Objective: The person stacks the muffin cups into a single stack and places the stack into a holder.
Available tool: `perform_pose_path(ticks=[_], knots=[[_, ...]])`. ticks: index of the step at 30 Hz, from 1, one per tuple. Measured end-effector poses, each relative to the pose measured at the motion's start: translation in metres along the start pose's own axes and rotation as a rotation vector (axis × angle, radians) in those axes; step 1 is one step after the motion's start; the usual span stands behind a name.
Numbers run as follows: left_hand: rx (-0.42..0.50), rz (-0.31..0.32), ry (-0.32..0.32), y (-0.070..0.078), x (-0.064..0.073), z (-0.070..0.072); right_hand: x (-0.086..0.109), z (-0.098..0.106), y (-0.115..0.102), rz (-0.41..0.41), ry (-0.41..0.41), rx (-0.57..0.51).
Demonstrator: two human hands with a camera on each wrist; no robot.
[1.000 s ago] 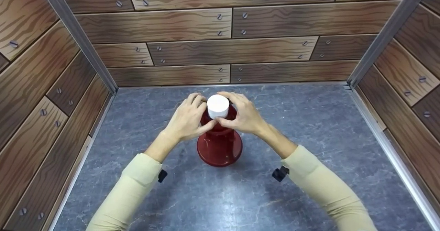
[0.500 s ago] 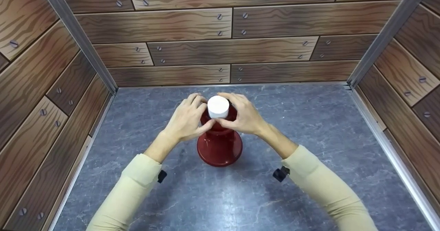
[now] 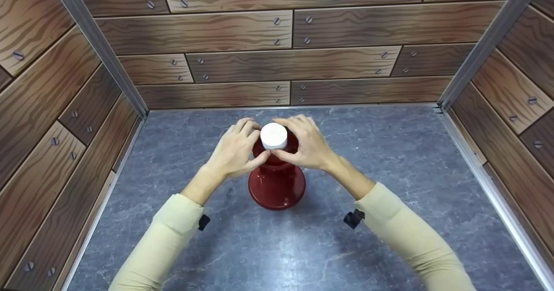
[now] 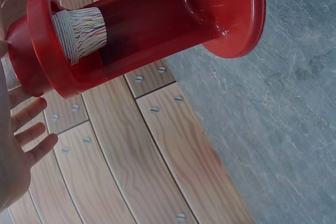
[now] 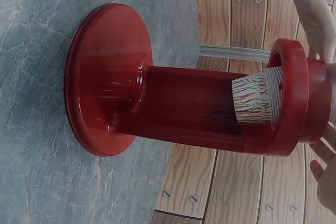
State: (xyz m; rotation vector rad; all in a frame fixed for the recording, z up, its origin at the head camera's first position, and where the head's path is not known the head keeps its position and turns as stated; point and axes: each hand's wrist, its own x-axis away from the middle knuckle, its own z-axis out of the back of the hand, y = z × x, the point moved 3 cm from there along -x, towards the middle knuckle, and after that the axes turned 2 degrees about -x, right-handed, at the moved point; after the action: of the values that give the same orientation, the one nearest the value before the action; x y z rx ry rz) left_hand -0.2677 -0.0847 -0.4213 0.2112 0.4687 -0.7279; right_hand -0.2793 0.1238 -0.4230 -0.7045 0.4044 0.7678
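Note:
A red cup dispenser [image 3: 277,191] stands upright on its round base. Inside its open-fronted column, below the collar, sits what looks like a stack of paper cups [image 5: 251,100], white with coloured squiggles and ribbed edges. A white cylindrical piece [image 3: 274,135] with a flat round top sticks out of the dispenser's upper opening. My left hand [image 3: 231,150] curls round the red neck from the left, and my right hand [image 3: 308,143] does so from the right. Both thumbs meet in front of the white piece. In the wrist views some lower fingers [image 4: 34,129] hang free of the neck.
A grey marbled tabletop [image 3: 173,165] spreads around the base. Wood-patterned panels [image 3: 242,31] wall the back and both sides, with grey metal strips [image 3: 469,44] at the corners. A small black device [image 3: 354,218] shows at each wrist.
The white piece has sunk slightly into the dispenser's top. Both hands keep nearly the same place, with a small shift of the right fingers. The dispenser has stayed put.

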Motion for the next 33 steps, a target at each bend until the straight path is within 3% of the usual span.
perform_pose_path(ticks=[33], knots=[[0.005, -0.002, 0.024, 0.0007, -0.0027, -0.0002, -0.0006, 0.0019, 0.0056, 0.004, 0.014, 0.02]])
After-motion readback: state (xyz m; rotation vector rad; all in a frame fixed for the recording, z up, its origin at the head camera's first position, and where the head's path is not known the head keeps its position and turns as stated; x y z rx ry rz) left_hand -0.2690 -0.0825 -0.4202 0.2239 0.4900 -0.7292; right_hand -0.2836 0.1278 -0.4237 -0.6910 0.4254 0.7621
